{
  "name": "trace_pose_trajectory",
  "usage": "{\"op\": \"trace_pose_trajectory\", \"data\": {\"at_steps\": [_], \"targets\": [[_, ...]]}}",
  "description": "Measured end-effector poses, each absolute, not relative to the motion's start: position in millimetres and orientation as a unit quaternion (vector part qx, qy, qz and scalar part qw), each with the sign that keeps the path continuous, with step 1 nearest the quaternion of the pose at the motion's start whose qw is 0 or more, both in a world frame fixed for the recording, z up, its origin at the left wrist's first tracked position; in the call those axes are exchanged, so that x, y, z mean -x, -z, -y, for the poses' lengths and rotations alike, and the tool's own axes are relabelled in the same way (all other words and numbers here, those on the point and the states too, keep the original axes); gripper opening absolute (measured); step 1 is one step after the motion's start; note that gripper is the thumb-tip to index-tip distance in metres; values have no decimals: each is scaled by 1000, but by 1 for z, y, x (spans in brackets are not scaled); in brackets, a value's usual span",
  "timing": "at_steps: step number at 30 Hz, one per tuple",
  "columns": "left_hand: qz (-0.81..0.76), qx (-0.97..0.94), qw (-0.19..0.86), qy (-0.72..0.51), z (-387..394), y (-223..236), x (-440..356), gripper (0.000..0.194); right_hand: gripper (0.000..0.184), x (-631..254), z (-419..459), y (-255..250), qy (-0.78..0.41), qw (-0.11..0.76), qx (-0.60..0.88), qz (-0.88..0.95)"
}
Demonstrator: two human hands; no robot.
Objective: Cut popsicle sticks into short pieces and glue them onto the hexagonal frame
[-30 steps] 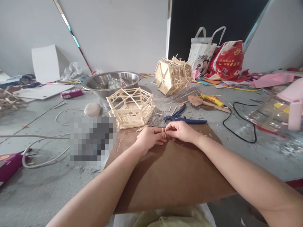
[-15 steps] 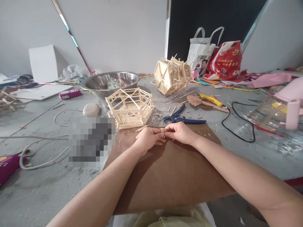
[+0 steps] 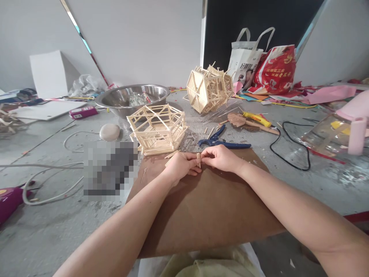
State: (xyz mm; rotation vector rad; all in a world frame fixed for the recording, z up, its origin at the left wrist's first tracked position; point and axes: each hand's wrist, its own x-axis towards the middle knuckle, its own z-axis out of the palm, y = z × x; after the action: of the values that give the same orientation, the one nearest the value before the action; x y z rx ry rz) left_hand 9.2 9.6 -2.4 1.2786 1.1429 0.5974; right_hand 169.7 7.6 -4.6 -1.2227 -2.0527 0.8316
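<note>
My left hand and my right hand meet over the far part of a brown board. Between their fingertips stand short wooden sticks, pinched upright side by side; their exact number is hard to make out. Both hands are closed, thumb against fingers. Just beyond my left hand sits an open hexagonal frame of thin wooden sticks, with a few loose sticks by its base. Blue cutting pliers lie right behind my right hand.
A steel basin and a second stick structure stand farther back. At right are a yellow-handled tool, a black cable and a clear jug with pink lid. A white round object and cables lie left.
The sticks between my fingertips now stand more upright and show more of their length. My hands stay nearly in place, and the view has shifted slightly.
</note>
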Motion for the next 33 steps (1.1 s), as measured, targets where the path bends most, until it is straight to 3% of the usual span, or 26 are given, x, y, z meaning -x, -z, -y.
{"op": "trace_pose_trajectory", "data": {"at_steps": [4, 9, 15, 18, 24, 29, 33], "targets": [[-495, -558, 616, -253, -9, 2, -10, 24, 17, -168, -10, 9, -335, 353, 457, 745], [-490, -567, 613, -251, -10, 3, -9, 22, 15, -166, -8, 7, -357, 318, 466, 744], [-481, -584, 608, -242, -10, 3, -9, 15, 9, -169, -5, 2, -193, 339, 419, 820], [-479, -595, 599, -240, -10, 2, -10, 13, 9, -170, -4, 1, -177, 331, 401, 835], [-477, -607, 591, -232, -10, 3, -10, 11, 7, -166, -1, 3, -235, 341, 414, 811], [-466, -639, 569, -224, -11, 5, -10, 12, 29, -161, -4, 11, -327, 389, 428, 747], [-465, -652, 551, -236, -9, 6, -11, 23, 32, -160, -10, 19, -406, 414, 443, 684]]}}
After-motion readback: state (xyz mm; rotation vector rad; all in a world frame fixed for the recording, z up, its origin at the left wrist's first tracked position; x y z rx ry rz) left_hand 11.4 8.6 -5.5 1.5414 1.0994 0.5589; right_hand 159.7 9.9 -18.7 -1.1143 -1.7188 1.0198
